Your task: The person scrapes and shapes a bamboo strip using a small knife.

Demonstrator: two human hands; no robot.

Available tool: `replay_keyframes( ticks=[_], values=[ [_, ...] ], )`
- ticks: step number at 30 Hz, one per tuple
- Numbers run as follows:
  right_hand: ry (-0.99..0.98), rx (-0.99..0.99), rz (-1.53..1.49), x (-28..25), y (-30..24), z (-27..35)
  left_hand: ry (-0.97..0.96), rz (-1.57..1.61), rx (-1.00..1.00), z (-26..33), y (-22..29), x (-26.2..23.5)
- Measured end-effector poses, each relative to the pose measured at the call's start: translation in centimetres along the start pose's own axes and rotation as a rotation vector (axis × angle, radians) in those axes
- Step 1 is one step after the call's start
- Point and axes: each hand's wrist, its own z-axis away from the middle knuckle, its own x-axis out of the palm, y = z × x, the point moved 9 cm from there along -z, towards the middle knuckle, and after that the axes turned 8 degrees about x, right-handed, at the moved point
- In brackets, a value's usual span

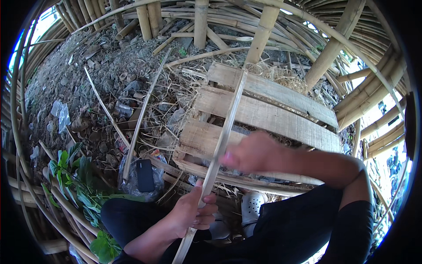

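Observation:
A long, pale split-bamboo strip (233,110) runs from my lap up and away across a wooden slatted pallet (281,110). My left hand (193,213) is wrapped round the strip's lower part, with the thumb lying along it. Further up, my right hand (257,153) is closed in a fist against or just beside the strip, above the pallet's near boards. Motion blurs this hand, and whatever its fingers hold is hidden.
Two more bamboo strips (143,110) lie on the littered ground at left. A dark phone (145,175) rests on clear plastic (127,187). Green leaves (77,185) stand at lower left. Bamboo poles (263,33) rise behind the pallet. My shoes (251,209) are below its near edge.

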Motion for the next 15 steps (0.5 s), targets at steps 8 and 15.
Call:
replay_keyframes(
  ticks=[8, 15],
  values=[
    [-0.064, 0.078, 0.102, 0.1, 2.3, -1.5, 0.013, 0.039, -0.004, 0.2, 0.3, 0.2],
    [-0.147, 0.051, 0.116, -0.2, 0.9, -0.9, 0.013, 0.02, -0.042, 0.3, -0.4, 0.2]
  ],
)
